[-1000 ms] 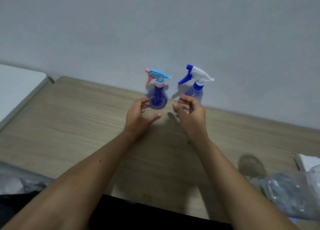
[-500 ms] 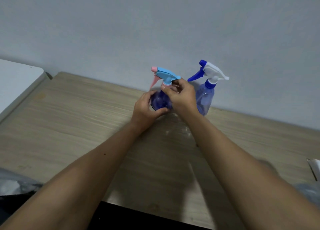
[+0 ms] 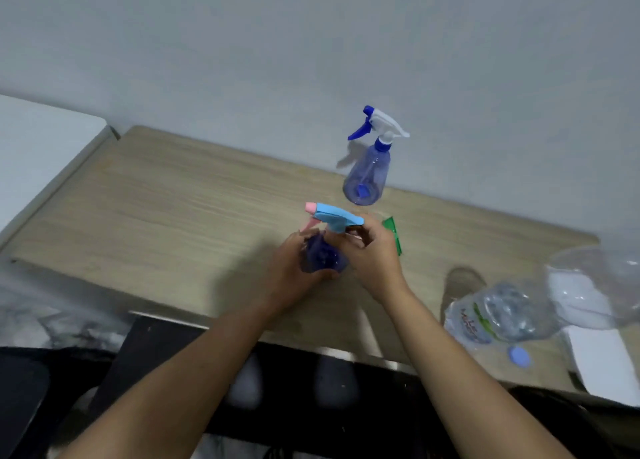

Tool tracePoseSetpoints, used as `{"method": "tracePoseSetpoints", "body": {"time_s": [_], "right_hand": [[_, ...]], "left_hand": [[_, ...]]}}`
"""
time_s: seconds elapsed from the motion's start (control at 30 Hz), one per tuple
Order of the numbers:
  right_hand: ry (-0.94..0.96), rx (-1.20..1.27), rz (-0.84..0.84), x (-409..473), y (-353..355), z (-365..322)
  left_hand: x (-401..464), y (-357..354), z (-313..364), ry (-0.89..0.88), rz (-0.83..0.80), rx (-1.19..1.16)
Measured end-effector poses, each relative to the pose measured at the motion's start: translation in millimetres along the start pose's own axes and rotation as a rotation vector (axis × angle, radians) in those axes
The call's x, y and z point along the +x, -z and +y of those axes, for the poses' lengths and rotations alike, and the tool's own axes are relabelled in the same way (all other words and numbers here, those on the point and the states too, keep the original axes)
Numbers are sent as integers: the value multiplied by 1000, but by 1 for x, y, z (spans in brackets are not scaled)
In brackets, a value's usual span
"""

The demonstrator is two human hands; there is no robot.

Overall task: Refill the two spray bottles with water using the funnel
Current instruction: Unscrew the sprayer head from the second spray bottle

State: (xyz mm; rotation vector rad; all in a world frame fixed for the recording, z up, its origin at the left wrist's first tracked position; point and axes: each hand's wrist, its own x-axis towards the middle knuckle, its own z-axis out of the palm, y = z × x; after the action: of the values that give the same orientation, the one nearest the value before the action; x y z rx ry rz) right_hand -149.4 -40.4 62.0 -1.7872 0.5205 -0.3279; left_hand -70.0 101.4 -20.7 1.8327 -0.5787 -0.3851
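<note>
Both hands are on the round blue spray bottle (image 3: 322, 256) near the middle of the wooden surface (image 3: 166, 216): the left hand (image 3: 294, 273) grips its body from the left, while the right hand (image 3: 372, 254) pinches at the neck just under the light-blue and pink trigger head (image 3: 332, 216). The second spray bottle (image 3: 369, 171), white and dark-blue on top, stands upright by the wall. A green funnel (image 3: 393, 231) peeks out beside the right hand, and a crumpled water bottle (image 3: 498, 315) lies at the right edge.

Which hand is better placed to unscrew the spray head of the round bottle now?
The right hand: its fingers already sit at the neck under the light-blue spray head, while the left hand holds the round bottle steady.
</note>
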Motion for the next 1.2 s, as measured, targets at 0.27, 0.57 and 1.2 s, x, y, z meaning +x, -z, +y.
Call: {"method": "tracePoseSetpoints", "body": {"time_s": [0.27, 0.57, 1.2], "right_hand": [[-95, -69, 36, -93, 51, 20], [-90, -107, 143, -146, 77, 4], [118, -494, 53, -135, 90, 5]], "left_hand": [[-100, -52, 16, 13, -45, -39], [-125, -78, 29, 44, -72, -27], [-122, -74, 28, -13, -186, -135]]}}
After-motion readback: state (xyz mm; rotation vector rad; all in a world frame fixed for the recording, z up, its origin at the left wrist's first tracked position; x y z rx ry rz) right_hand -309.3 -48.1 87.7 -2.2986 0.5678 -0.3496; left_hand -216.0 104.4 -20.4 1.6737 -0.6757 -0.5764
